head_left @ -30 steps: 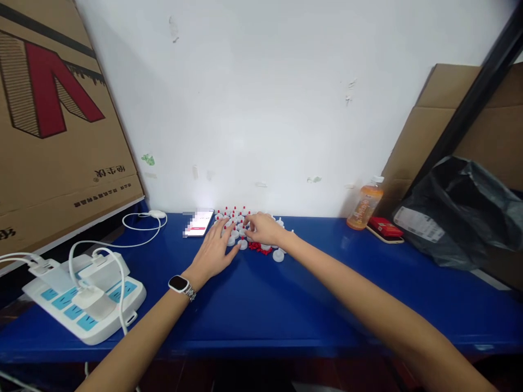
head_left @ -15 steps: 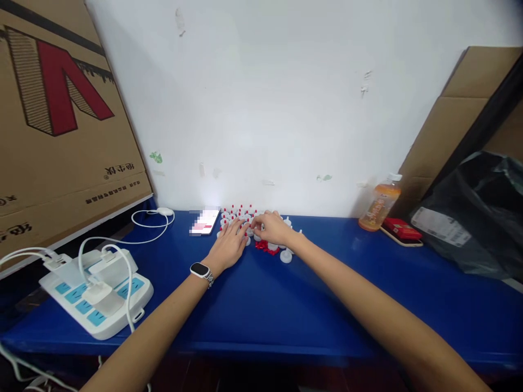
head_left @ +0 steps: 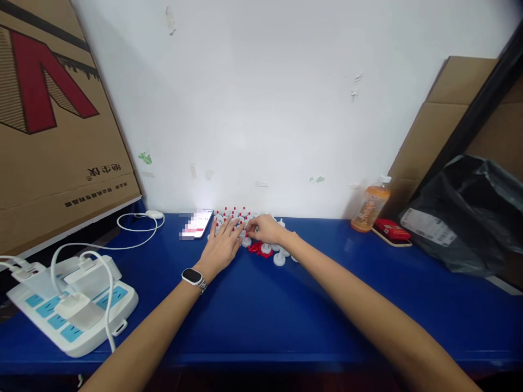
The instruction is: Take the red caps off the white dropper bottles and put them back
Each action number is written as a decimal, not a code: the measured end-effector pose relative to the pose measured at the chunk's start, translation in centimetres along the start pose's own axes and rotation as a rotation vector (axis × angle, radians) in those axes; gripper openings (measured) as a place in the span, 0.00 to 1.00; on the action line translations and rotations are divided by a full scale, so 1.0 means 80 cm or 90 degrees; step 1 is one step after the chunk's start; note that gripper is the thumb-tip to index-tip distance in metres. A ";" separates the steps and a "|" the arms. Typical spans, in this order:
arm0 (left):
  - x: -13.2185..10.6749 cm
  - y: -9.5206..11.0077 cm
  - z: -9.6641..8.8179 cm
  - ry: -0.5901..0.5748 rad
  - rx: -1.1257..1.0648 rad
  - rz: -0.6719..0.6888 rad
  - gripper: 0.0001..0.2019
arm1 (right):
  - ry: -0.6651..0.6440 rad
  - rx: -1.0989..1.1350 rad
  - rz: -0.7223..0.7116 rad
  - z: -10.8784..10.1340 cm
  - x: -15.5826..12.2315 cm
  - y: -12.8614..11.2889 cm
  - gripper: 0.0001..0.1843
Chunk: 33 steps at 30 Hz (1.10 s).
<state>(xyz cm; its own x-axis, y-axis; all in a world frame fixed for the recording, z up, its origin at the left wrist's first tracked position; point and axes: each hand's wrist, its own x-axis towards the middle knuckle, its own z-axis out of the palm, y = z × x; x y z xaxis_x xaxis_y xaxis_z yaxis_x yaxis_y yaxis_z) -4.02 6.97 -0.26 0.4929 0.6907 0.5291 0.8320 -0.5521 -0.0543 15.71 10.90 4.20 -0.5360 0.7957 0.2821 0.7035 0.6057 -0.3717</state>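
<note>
My left hand (head_left: 222, 243) lies with fingers spread over a cluster of white nozzle caps with red tips (head_left: 234, 213) by the wall. My right hand (head_left: 266, 228) is bent in a pinch beside it, thumb and forefinger closed at a small red tip cap (head_left: 247, 236) on a white nozzle cap (head_left: 245, 242). Just in front of the right hand is a heap of loose red tip caps (head_left: 256, 249). White nozzle caps without red tips (head_left: 279, 259) sit to its right, and some are partly hidden behind that hand.
A lit phone (head_left: 200, 224) lies left of the cluster. A power strip (head_left: 92, 340) with plugs and white cables takes up the left front. At right are an orange drink bottle (head_left: 370, 206), a red box (head_left: 392, 229) and a dark plastic bag (head_left: 469, 218). Cardboard (head_left: 53, 163) stands at left.
The view has shifted a little to the right. The right hand has moved slightly down toward me, its fingertips now at a red-tipped nozzle cap; the left hand stays spread on the cluster.
</note>
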 end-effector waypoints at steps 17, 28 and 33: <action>0.006 -0.006 0.017 -0.037 -0.010 -0.016 0.24 | 0.029 0.093 0.007 0.029 0.023 0.009 0.07; 0.004 0.003 -0.008 0.014 -0.088 -0.013 0.22 | 0.065 -0.033 0.123 -0.002 0.005 0.016 0.12; -0.007 0.015 -0.027 0.048 -0.161 -0.009 0.20 | 0.105 0.001 0.136 0.004 0.003 0.005 0.06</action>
<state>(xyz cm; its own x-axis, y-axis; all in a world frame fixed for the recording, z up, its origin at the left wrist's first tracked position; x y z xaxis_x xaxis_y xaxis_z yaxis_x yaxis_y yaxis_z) -3.88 4.90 1.19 0.4537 0.6676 0.5904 0.7440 -0.6484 0.1615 15.76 11.33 3.84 -0.2926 0.8950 0.3368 0.7917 0.4242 -0.4395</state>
